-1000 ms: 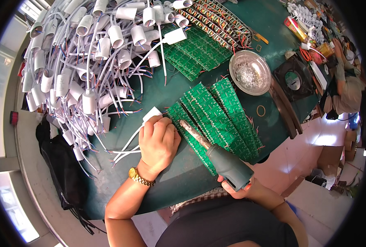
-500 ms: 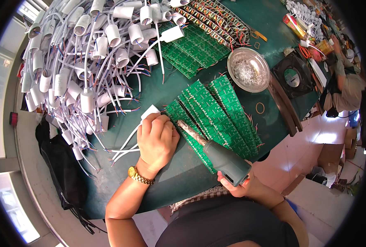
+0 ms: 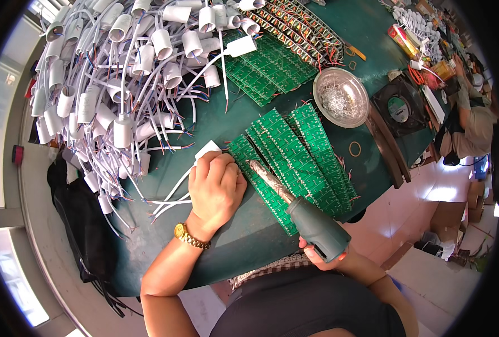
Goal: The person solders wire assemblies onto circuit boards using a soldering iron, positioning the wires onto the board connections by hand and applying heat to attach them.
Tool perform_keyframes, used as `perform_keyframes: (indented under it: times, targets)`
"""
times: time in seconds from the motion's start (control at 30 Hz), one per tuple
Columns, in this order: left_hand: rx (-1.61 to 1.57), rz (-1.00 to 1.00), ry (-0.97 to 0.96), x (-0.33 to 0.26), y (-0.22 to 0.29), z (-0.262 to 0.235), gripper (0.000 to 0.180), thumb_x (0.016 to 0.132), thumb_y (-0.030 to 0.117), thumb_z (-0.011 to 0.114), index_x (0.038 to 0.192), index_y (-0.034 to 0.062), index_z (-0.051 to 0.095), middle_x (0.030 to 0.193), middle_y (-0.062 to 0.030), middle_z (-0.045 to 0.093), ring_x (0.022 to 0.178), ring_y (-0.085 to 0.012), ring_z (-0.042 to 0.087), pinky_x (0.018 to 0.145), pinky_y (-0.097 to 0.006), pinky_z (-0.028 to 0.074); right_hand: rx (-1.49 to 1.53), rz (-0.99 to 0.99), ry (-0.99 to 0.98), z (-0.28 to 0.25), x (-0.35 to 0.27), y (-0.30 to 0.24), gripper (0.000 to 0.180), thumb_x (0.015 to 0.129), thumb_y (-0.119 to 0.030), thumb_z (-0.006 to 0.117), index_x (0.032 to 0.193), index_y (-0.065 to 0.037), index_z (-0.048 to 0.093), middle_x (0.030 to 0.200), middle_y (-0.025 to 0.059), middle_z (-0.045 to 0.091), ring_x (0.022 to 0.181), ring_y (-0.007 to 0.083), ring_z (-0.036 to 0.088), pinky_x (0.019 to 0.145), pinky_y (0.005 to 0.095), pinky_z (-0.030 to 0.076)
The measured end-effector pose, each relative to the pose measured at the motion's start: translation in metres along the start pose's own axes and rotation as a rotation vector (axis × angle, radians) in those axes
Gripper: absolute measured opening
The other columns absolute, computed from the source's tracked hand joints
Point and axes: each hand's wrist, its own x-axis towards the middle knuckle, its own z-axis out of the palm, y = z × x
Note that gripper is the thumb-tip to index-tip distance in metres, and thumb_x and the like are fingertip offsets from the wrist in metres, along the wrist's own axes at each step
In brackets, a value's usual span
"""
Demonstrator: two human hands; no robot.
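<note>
My left hand (image 3: 216, 188), with a gold watch on its wrist, rests closed at the left edge of the green circuit boards (image 3: 294, 163). Its curled fingers are on a white cable (image 3: 173, 191), with a white socket-like end (image 3: 207, 149) showing just beyond the knuckles. The fingertips and whatever wires they pinch are hidden. In my right hand (image 3: 322, 259) is a soldering iron (image 3: 317, 227) with a thick dark handle. Its crusted tip points up and left over the leftmost board strip, near my left hand; whether it touches cannot be made out.
Many white corded sockets (image 3: 123, 132) are heaped at the left. More green boards (image 3: 266, 70) and rows of populated boards (image 3: 300, 28) lie farther back. A metal bowl (image 3: 348, 115), a black fan (image 3: 398, 106) and dark bars (image 3: 384, 146) are at the right; another person (image 3: 474, 126) sits beyond.
The soldering iron in my right hand has shifted slightly right, its handle a little nearer me. My left hand stays almost in place. The whole view has shifted slightly.
</note>
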Motion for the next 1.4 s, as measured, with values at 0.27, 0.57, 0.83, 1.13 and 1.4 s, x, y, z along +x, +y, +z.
perform_keyframes:
  times: [0.27, 0.57, 0.83, 1.13, 1.4]
  targets:
    - [-0.004, -0.017, -0.039, -0.002, 0.001, -0.003, 0.026, 0.057, -0.002, 0.068, 0.078, 0.0066, 0.057, 0.093, -0.0057, 0.060, 0.091, -0.0264, 0.057, 0.073, -0.037, 0.046, -0.185, -0.140, 0.025, 0.001, 0.000, 0.010, 0.050, 0.068, -0.011, 0.075, 0.112, 0.003, 0.057, 0.091, 0.0108, 0.065, 0.071, 0.0259, 0.065, 0.064, 0.0320, 0.053]
    - [-0.112, 0.057, -0.090, -0.003, -0.004, -0.010, 0.026, 0.062, -0.001, 0.071, 0.084, 0.0068, 0.059, 0.095, -0.0066, 0.060, 0.099, -0.0301, 0.058, 0.076, -0.040, 0.045, -0.088, -0.135, 0.054, 0.004, 0.001, 0.012, 0.040, 0.070, -0.006, 0.072, 0.106, 0.003, 0.057, 0.084, 0.0093, 0.064, 0.064, 0.0227, 0.063, 0.061, 0.0291, 0.052]
    - [-0.190, 0.056, -0.143, 0.000, -0.006, -0.016, 0.029, 0.062, -0.002, 0.071, 0.088, 0.0064, 0.061, 0.097, -0.0075, 0.060, 0.102, -0.0319, 0.058, 0.081, -0.041, 0.045, -0.047, -0.119, 0.090, 0.003, 0.004, 0.008, 0.033, 0.069, -0.003, 0.072, 0.099, 0.004, 0.058, 0.081, 0.0103, 0.062, 0.062, 0.0215, 0.061, 0.057, 0.0284, 0.050]
    - [-0.146, 0.002, -0.044, 0.001, 0.002, -0.009, 0.021, 0.060, -0.003, 0.073, 0.075, 0.0095, 0.065, 0.073, -0.0019, 0.044, 0.073, -0.0219, 0.047, 0.067, -0.035, 0.037, -0.001, -0.169, 0.073, 0.003, 0.003, 0.010, 0.033, 0.069, -0.001, 0.072, 0.099, 0.004, 0.058, 0.084, 0.0118, 0.060, 0.063, 0.0226, 0.060, 0.056, 0.0286, 0.049]
    - [-0.116, -0.018, 0.011, -0.001, 0.000, -0.004, 0.025, 0.059, -0.002, 0.075, 0.079, 0.0105, 0.064, 0.072, -0.0025, 0.049, 0.073, -0.0244, 0.051, 0.070, -0.036, 0.041, -0.018, -0.162, 0.079, 0.003, 0.008, 0.008, 0.037, 0.069, -0.003, 0.073, 0.102, 0.003, 0.057, 0.084, 0.0103, 0.061, 0.063, 0.0219, 0.061, 0.058, 0.0283, 0.049]
